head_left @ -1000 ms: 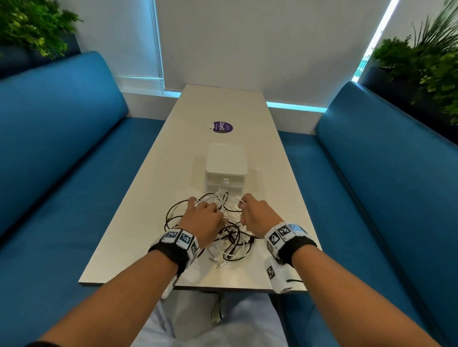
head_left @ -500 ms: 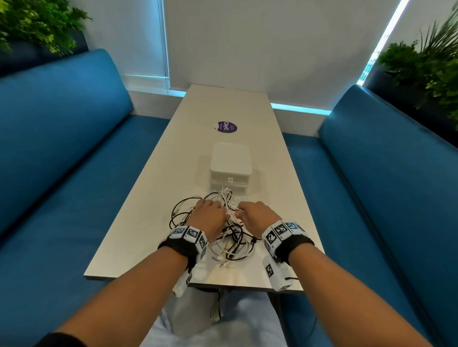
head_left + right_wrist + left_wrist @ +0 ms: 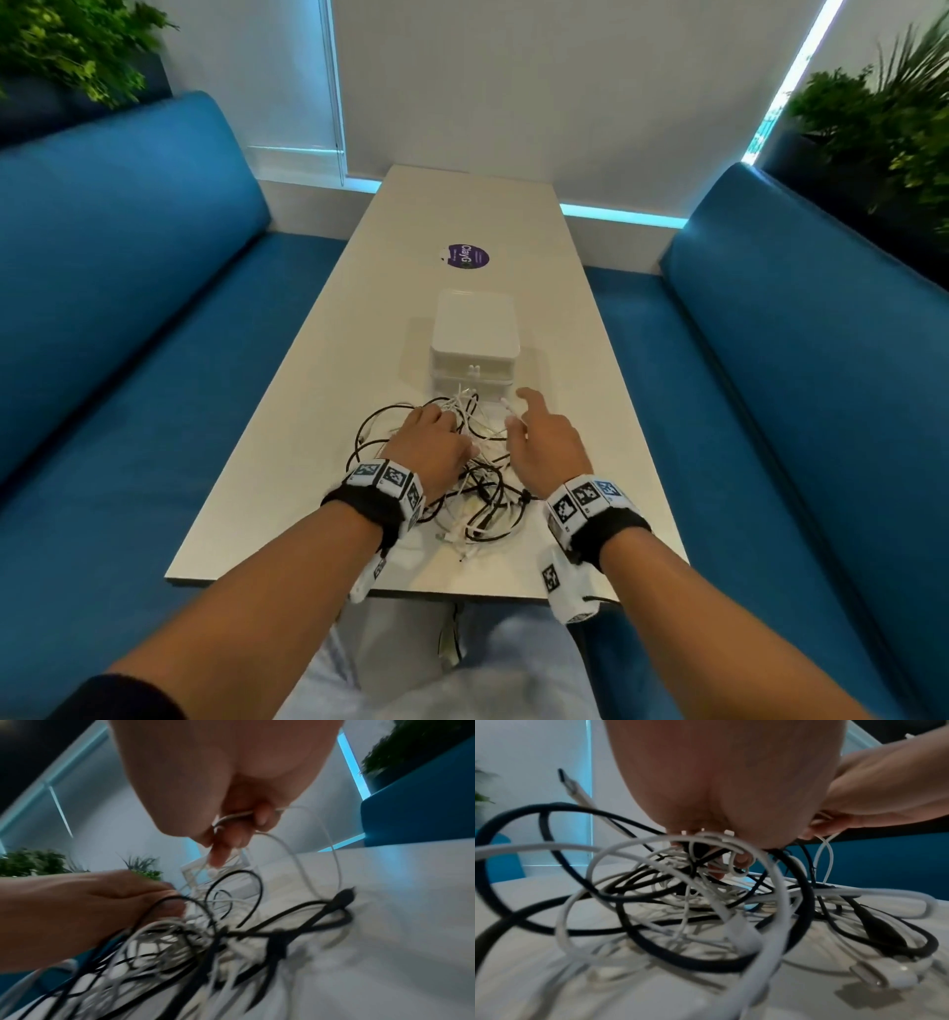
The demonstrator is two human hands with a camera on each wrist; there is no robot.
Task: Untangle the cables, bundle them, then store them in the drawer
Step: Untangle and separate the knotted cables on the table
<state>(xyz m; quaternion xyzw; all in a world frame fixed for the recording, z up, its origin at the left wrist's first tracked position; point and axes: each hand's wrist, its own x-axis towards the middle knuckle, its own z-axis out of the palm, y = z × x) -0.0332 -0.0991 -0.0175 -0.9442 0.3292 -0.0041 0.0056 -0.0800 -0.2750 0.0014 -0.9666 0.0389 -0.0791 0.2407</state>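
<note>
A person's left hand [image 3: 434, 442] grips the knotted cables [image 3: 464, 475] on the worktop [image 3: 308, 437] as the right hand [image 3: 547, 444] pinches one thin white cable [image 3: 295, 850] free (untangling barely begun, bundling undone), the white drawer box [image 3: 475, 342] shut just beyond.

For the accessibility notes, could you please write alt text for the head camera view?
Two hands work a tangle of black and white cables on a white table: the left hand rests on the pile, the right hand lifts a thin white cable. A small white drawer box sits just beyond, between blue benches.
</note>
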